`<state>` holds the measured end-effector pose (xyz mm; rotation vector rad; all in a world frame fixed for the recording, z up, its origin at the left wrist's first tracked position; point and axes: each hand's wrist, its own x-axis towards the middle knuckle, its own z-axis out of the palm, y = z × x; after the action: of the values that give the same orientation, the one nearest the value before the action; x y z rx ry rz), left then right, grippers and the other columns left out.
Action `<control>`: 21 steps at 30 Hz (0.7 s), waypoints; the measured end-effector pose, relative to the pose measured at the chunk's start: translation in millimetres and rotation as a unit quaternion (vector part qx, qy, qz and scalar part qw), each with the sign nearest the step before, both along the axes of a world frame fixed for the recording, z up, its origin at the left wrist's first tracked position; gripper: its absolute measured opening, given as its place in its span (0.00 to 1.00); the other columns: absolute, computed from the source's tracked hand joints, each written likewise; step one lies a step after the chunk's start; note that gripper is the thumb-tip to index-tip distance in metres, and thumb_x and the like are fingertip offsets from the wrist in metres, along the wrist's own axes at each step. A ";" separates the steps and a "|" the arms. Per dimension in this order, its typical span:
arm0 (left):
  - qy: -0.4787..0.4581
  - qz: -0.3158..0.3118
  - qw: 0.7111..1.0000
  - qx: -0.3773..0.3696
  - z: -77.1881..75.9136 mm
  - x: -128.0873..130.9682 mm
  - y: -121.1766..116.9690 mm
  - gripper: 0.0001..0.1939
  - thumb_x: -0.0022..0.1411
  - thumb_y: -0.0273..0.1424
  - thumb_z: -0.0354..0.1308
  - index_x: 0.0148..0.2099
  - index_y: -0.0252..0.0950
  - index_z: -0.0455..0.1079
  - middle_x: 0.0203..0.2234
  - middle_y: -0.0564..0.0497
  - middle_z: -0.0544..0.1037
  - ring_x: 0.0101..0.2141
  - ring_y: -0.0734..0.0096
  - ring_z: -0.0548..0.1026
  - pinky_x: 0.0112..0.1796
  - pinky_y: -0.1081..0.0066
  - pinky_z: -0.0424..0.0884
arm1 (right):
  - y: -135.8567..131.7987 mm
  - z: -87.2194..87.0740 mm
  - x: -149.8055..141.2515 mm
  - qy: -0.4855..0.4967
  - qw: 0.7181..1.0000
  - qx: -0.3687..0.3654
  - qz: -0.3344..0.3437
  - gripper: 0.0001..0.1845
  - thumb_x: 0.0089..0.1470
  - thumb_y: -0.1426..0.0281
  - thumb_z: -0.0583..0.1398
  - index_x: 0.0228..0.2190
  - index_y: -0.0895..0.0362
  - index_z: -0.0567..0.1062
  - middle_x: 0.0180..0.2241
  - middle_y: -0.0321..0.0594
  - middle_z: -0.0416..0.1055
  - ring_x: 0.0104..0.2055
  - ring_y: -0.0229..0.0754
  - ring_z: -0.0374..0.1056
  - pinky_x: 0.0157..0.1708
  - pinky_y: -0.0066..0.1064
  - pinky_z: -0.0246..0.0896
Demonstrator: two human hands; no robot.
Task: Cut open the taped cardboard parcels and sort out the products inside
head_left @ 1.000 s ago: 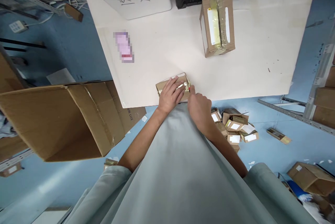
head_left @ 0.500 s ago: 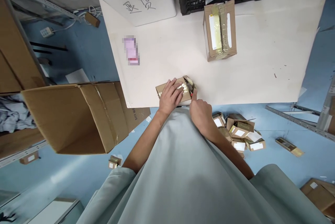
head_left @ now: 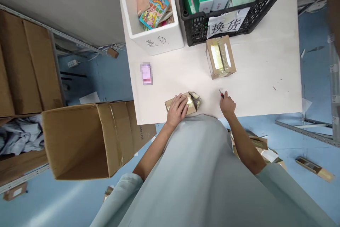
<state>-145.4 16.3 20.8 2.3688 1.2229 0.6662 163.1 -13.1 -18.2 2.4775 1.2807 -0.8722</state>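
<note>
My left hand (head_left: 176,109) lies across a small cardboard box (head_left: 191,101), its fingers stretched out over the top. Shiny brown tape covers part of this box, and its right end looks bent open; the hand hides much of the left part. To the right and apart from the box, my right hand (head_left: 227,106) is closed around a small red-and-black-handled pointed tool (head_left: 221,94). A thin tip sticks out of that hand, pointing away from me. Beyond it stands a taped cardboard carton (head_left: 221,57) with white labels.
A white bin (head_left: 166,40) with colourful packets and a black crate (head_left: 196,30) of green boxes stand at the table's (head_left: 265,78) back. A blurred pink item (head_left: 146,74) lies at left. A large open carton (head_left: 77,142) is left of the table; opened boxes (head_left: 265,149) lie on the floor.
My right hand has moved away from the small box, to the right, and the tool in it now shows. My left hand stays on the box. The view shows more of the bin and crate.
</note>
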 end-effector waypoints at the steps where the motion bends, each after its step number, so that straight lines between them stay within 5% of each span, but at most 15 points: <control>1: -0.002 0.003 1.000 0.003 -0.5 -6.4 -0.7 0.19 0.83 0.38 0.51 0.66 0.37 0.75 0.60 0.35 0.83 0.69 0.47 0.76 0.69 0.33 0.72 | -4.0 -7.6 1.7 -0.001 1.000 -0.001 -0.005 0.35 0.78 0.69 0.48 0.79 0.67 0.54 0.57 0.68 0.76 0.54 0.56 0.79 0.50 0.41 0.69; 9: 0.006 0.047 0.998 0.033 -0.6 -57.2 -10.6 0.21 0.83 0.40 0.50 0.65 0.38 0.77 0.59 0.35 0.84 0.68 0.47 0.77 0.64 0.38 0.80 | -14.8 -9.9 -5.4 0.001 0.998 0.059 0.019 0.36 0.72 0.70 0.56 0.75 0.69 0.61 0.63 0.71 0.70 0.64 0.60 0.71 0.59 0.44 0.68; 12: 0.018 0.068 0.997 0.044 2.9 -69.8 -15.4 0.21 0.83 0.39 0.49 0.66 0.39 0.77 0.60 0.36 0.84 0.65 0.49 0.79 0.62 0.40 0.81 | 1.8 -8.6 -22.5 0.132 0.986 0.097 -0.003 0.29 0.70 0.72 0.57 0.68 0.69 0.72 0.64 0.68 0.73 0.65 0.56 0.71 0.66 0.43 0.64; 17: 0.045 0.109 0.990 0.076 8.6 -86.2 -27.5 0.20 0.83 0.36 0.49 0.67 0.42 0.76 0.60 0.36 0.84 0.56 0.51 0.84 0.55 0.45 0.84 | 21.4 -13.2 -66.6 0.398 0.914 0.056 -0.054 0.20 0.61 0.73 0.61 0.51 0.63 0.86 0.48 0.49 0.87 0.50 0.46 0.81 0.57 0.35 0.74; 21: 0.045 0.146 0.985 0.078 12.7 -90.6 -38.9 0.20 0.84 0.36 0.49 0.67 0.42 0.76 0.54 0.38 0.84 0.50 0.55 0.84 0.49 0.54 0.85 | 15.7 -13.2 -83.2 0.538 0.832 0.057 -0.122 0.16 0.54 0.71 0.63 0.42 0.61 0.87 0.44 0.44 0.88 0.49 0.46 0.82 0.55 0.34 0.76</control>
<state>-236.1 -22.6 33.5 2.3885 1.6332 0.7784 79.9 2.5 -31.4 2.2216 1.2407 -2.5459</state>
